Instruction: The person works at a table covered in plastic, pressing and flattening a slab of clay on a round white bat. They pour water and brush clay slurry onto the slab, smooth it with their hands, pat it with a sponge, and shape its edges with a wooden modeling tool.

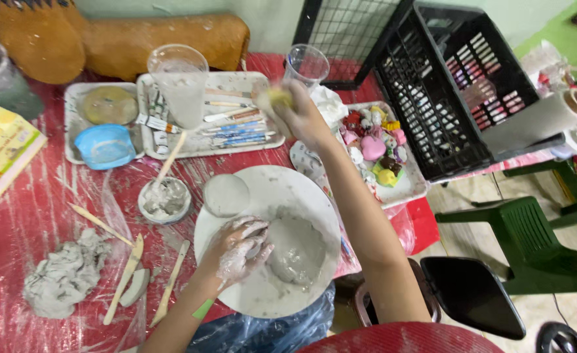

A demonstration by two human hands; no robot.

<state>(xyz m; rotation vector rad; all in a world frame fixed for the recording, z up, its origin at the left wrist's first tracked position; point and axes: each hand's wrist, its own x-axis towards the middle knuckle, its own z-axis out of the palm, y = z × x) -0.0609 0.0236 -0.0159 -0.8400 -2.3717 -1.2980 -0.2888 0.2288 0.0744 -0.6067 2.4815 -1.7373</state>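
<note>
Clay coats our left hand (239, 247), which lies with fingers spread and loosely curled against the side of a grey clay mound (296, 248); it presses the lump rather than closing around it. That mound sits on a round white board (269, 189) on the red, plastic-covered worktop (20, 216), just in front of us. A flat clay disc (226, 195) rests on the same board, near its upper left edge and apart from the mound.

Our right hand (295, 114) is stretched forward over the far side of the worktop, fingers closed around a small yellowish sponge (274, 98). It hovers between a clear plastic cup (306, 64) and a tray of small painted figures (377, 153).

To the left of the board stands a small bowl of wet clay (164, 199) with a wooden stick (171, 157) leaning in it. Wooden modelling tools (126, 278) lie beside the board, and a rough lump of spare clay (63, 274) sits further left. Behind these, a white tray holds brushes and paint tubes (229, 124) and a tall cloudy cup (180, 85); a blue bowl (104, 145) rests on the neighbouring tray. A black plastic crate (445, 85) stands tilted on the right.
</note>
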